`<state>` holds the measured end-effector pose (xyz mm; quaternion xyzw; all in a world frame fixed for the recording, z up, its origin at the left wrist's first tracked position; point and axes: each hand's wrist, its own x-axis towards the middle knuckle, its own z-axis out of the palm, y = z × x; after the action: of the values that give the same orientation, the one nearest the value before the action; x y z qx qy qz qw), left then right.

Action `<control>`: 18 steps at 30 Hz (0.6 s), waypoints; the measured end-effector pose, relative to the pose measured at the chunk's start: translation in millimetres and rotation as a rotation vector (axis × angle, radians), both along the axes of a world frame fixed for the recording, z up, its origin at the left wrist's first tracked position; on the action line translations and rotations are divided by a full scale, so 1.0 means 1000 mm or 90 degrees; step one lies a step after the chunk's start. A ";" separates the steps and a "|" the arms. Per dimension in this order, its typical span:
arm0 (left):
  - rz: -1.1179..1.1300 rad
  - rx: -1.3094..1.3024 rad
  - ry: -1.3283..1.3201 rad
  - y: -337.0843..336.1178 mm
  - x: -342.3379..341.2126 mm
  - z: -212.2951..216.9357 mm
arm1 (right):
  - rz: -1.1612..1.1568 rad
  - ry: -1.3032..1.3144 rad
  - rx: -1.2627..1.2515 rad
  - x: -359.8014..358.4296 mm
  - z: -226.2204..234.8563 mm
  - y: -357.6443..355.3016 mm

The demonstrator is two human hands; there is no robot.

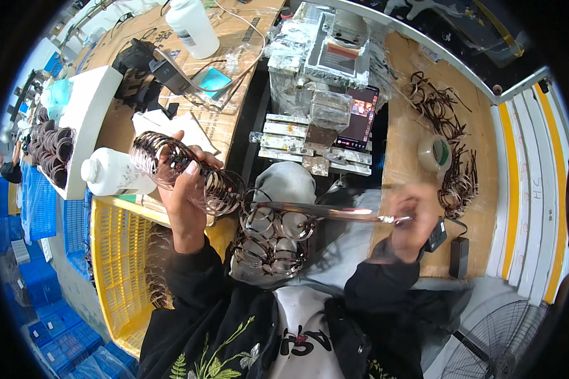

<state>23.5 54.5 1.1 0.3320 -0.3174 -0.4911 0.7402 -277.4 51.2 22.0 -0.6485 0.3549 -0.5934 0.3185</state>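
Note:
My left hand is wrapped around a stack of brown eyeglass frames, their rims lined up one behind another. On my lap, below and to the right of it, lie several more eyeglass frames. My right hand is blurred by motion, its fingers closed at the end of a long, thin, glossy brown piece. That piece stretches left over my lap to the loose frames; whether it joins one of them I cannot tell.
Ahead stands a small machine with a phone beside it. Brown eyeglass parts and a tape roll lie on the right bench. At left are a yellow basket, a white bottle and a white box.

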 end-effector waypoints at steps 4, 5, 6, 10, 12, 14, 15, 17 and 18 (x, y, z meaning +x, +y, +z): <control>-0.030 -0.006 0.019 0.002 -0.007 -0.005 | 0.079 -0.344 -0.036 0.006 -0.037 -0.065; -0.030 -0.005 0.014 0.003 -0.007 -0.004 | 0.075 -0.335 -0.058 0.011 -0.045 -0.081; -0.036 -0.008 0.019 0.004 -0.009 -0.005 | -0.015 -0.340 -0.035 0.019 -0.055 -0.093; -0.017 -0.022 0.028 0.009 -0.008 -0.005 | -0.120 -0.243 -0.024 0.034 -0.075 -0.128; -0.016 -0.024 -0.005 0.011 -0.007 -0.006 | -0.131 -0.173 -0.037 0.034 -0.077 -0.135; -0.006 -0.020 -0.048 0.011 -0.006 -0.007 | -0.136 -0.128 -0.026 0.033 -0.080 -0.138; -0.002 -0.014 -0.038 0.010 -0.006 -0.007 | -0.142 -0.123 -0.009 0.034 -0.082 -0.139; 0.000 0.013 -0.052 0.008 -0.008 -0.007 | -0.113 -0.252 0.004 0.035 -0.087 -0.142; 0.000 0.025 -0.051 0.008 -0.010 -0.006 | -0.143 -0.235 -0.037 0.035 -0.089 -0.143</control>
<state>13.3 62.6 -5.1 0.3662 -0.3371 -0.4838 0.7199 -242.5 -91.3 -66.8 -0.4943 0.3432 -0.7438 0.2911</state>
